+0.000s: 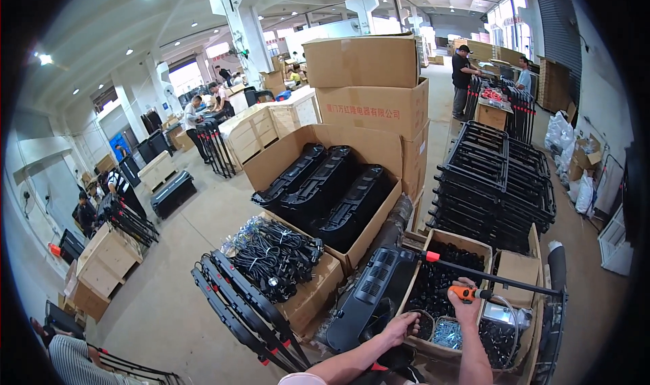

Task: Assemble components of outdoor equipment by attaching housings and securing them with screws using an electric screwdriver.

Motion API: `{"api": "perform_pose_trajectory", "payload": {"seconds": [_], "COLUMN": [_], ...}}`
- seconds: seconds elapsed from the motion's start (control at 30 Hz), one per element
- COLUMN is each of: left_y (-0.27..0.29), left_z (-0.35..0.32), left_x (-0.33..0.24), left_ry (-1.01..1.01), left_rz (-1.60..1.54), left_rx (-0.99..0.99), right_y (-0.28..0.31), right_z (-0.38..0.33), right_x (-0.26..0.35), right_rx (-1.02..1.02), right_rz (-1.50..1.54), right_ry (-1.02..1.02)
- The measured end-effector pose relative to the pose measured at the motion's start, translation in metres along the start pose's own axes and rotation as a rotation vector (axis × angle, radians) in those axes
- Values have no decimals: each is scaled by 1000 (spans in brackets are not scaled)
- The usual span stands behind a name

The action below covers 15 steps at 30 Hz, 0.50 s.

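My right hand (466, 308) is wrapped round an orange and black power screwdriver (467, 293), its nose pointing right over the box. My left hand (403, 326) is curled at the edge of a small tub of dark screws (424, 325); its fingertips are pinched, and what they hold is too small to make out. Beside that tub, silvery screws (447, 333) fill another small container. Small black parts (450, 266) fill the cardboard compartment beyond my hands. A black frame tube (501, 277) with a red end crosses above the boxes. A black plastic housing (379, 283) lies left of them.
A large carton (369, 248) of black housings stands ahead, with stacked cartons (372, 107) behind. Bundled cables (281, 253) top a box at the left, beside leaning black frame legs (247, 310). Black frames (491, 189) are piled at the right. Several people work farther off.
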<state>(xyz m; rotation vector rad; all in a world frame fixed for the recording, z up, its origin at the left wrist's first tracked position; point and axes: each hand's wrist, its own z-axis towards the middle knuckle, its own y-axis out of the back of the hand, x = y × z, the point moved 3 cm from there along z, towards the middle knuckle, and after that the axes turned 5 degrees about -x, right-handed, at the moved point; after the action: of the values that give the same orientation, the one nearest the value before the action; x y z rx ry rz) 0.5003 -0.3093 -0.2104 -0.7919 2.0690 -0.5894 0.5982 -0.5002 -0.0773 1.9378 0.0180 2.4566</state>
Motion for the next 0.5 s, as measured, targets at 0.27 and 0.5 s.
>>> {"api": "perform_pose_trajectory", "payload": {"seconds": [0.27,0.5], "left_y": [26,37], "left_z": [-2,1], "left_x": [-25,-58], "left_ry": [-50,-56], "left_rz": [-207,-424], "left_rx": [-16,-66], "right_y": [-46,-92], "right_z": [-26,-38], "right_x": [34,39], "right_rx": [75,159], "right_rz": [233,225], "right_ry": [-55,-82]}}
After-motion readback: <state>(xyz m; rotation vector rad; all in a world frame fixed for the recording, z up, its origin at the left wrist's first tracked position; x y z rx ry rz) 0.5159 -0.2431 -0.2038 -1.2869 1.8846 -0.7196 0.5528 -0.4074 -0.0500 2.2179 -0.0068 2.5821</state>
